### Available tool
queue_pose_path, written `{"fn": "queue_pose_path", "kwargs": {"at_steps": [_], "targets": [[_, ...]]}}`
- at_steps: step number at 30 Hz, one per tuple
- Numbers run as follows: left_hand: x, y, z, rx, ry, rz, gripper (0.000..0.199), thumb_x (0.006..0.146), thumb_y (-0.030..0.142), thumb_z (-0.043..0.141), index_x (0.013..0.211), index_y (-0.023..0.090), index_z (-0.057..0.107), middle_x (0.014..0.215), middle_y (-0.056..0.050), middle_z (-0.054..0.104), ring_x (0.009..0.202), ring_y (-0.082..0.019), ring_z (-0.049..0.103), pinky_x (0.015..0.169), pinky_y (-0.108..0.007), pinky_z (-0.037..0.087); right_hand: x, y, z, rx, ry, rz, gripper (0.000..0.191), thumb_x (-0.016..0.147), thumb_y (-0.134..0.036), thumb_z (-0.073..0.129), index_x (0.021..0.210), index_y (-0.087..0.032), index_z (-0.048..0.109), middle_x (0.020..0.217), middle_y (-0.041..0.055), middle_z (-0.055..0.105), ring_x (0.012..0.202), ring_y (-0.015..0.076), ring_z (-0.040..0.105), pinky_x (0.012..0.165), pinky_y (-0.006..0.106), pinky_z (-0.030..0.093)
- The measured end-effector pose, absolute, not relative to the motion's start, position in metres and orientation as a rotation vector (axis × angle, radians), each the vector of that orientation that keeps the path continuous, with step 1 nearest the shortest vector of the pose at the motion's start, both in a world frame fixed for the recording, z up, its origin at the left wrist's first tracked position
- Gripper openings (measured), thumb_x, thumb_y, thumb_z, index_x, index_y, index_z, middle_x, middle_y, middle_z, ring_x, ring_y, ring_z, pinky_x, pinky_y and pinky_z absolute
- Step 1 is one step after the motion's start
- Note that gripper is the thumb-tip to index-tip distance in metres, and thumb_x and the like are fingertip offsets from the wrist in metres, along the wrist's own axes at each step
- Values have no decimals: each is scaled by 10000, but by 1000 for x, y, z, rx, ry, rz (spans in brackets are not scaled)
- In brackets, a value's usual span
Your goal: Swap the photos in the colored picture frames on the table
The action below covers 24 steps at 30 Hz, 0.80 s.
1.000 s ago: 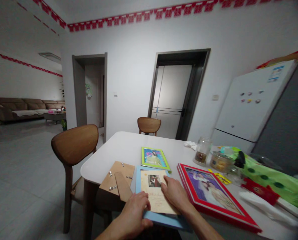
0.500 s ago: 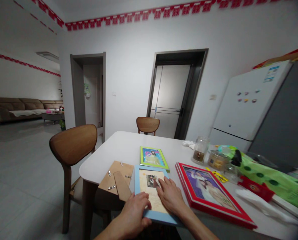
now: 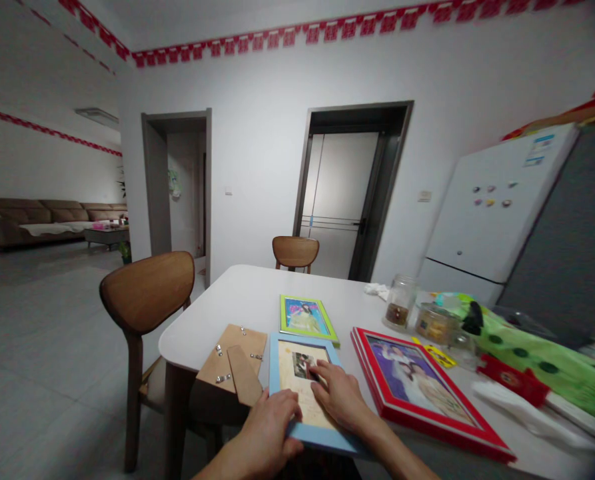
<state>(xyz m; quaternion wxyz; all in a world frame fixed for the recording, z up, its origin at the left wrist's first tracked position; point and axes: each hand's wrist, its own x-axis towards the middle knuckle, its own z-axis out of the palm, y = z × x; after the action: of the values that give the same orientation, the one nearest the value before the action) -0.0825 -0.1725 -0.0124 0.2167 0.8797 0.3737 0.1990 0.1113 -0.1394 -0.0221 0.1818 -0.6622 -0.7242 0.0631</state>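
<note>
A light blue frame lies at the table's front edge, with a cream sheet and a small photo inside it. My left hand grips the frame's lower left corner, thumb below and fingers curled over the edge. My right hand rests on the sheet's right side, fingers apart, fingertips at the photo's lower right. Left of the frame is a brown backing board with metal clips and a folded-out stand.
A green frame lies behind the blue one. To the right are red frames, a glass jar, a food container, a green bag and white tissue. Wooden chairs stand left and behind.
The fingers of my right hand have bent and lifted slightly at the photo's edge. My left hand holds the same corner. The view has shifted very slightly.
</note>
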Motion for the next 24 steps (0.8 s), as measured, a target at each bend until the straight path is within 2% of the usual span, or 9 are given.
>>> {"fn": "queue_pose_path", "kwargs": {"at_steps": [3, 7, 12, 15, 17, 21, 24], "targets": [[-83, -173, -12, 2444, 1022, 545, 274, 661, 186, 600, 912, 223, 496, 1172, -21, 474, 1089, -192, 406, 982, -387, 180, 124, -143, -24, -1798, -2105, 235, 352, 658, -272, 489, 988, -192, 583, 1247, 104, 422, 1147, 224, 360, 926, 340, 259], [-83, -174, -12, 2454, 1046, 530, 258, 660, 193, 593, 895, 214, 491, 1162, -31, 479, 1087, -197, 403, 983, -409, 169, 131, -151, -20, -1847, -2184, 186, 321, 723, -306, 423, 987, -204, 574, 1168, 85, 497, 1163, 255, 322, 906, 389, 271], [-82, -173, -16, 2444, 1056, 521, 272, 650, 213, 595, 892, 218, 470, 1193, -30, 449, 1107, -202, 382, 990, -406, 157, 127, -157, -9, -1838, -2218, 157, 342, 725, -223, 405, 1033, -185, 548, 1071, 96, 555, 1054, 233, 425, 840, 333, 313], [-83, -173, -16, 2439, 1065, 529, 287, 642, 219, 600, 891, 219, 457, 1183, -29, 453, 1100, -201, 386, 992, -405, 148, 126, -160, -6, -1865, -2242, 58, 227, 707, -201, 419, 819, -167, 613, 867, 103, 612, 889, 221, 501, 738, 300, 338], [-82, -173, -14, 2443, 1083, 510, 272, 649, 218, 589, 883, 216, 451, 1152, -29, 471, 1073, -198, 409, 989, -408, 151, 127, -163, -5, -1867, -2301, 8, 183, 702, -187, 420, 671, -177, 600, 761, 87, 615, 817, 212, 511, 677, 285, 333], [-79, -175, -10, 2439, 1105, 469, 250, 663, 205, 562, 887, 208, 451, 1150, -32, 468, 1081, -201, 402, 996, -406, 132, 127, -165, -5, -1836, -2337, -19, 202, 728, -179, 392, 661, -189, 582, 758, 67, 619, 812, 198, 509, 659, 270, 321], [-83, -176, -7, 2413, 1064, 502, 320, 657, 216, 574, 954, 213, 455, 1225, -44, 418, 1138, -202, 351, 1004, -392, 132, 125, -166, -2, -1851, -2311, 2, 208, 731, -186, 396, 664, -187, 593, 764, 71, 622, 816, 195, 514, 672, 267, 325]]}}
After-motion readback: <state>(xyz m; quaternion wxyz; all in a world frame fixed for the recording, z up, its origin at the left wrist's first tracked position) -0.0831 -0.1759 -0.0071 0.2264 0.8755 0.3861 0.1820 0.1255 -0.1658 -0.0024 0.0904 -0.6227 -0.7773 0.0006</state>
